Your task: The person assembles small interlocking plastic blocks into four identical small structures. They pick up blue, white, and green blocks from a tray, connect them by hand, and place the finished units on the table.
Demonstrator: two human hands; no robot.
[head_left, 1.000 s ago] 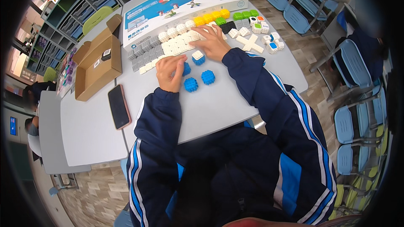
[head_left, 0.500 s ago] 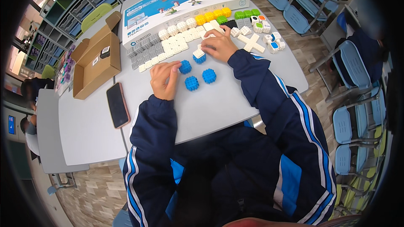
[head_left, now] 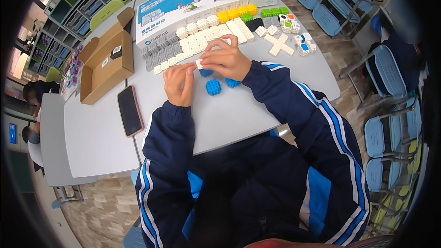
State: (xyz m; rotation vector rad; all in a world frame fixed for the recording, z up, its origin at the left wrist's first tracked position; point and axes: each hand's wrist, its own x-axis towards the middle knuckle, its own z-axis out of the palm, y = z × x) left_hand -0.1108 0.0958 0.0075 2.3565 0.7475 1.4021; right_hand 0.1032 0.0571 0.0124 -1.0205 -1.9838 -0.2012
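Note:
A small white square plate (head_left: 199,64) sits at my fingertips, above or against a blue studded cube (head_left: 206,72); I cannot tell whether the two are joined. My right hand (head_left: 227,59) pinches the plate from the right and covers part of the blue cube. From the left, the bunched fingertips of my left hand (head_left: 179,82) meet the plate's edge. Just nearer to me lies another blue studded cube (head_left: 213,87). One more blue cube (head_left: 232,82) shows partly beneath my right hand.
Behind my hands stand rows of grey blocks (head_left: 161,56), white blocks (head_left: 194,43) and yellow blocks (head_left: 236,14) along a large box (head_left: 206,9). A white cross piece (head_left: 279,45) lies right. An open cardboard box (head_left: 103,82) and a phone (head_left: 130,111) are left.
My right hand has moved left with a white plate, from the farther blue cube to the one by my left hand. That farther cube is now hidden. The view has shifted slightly.

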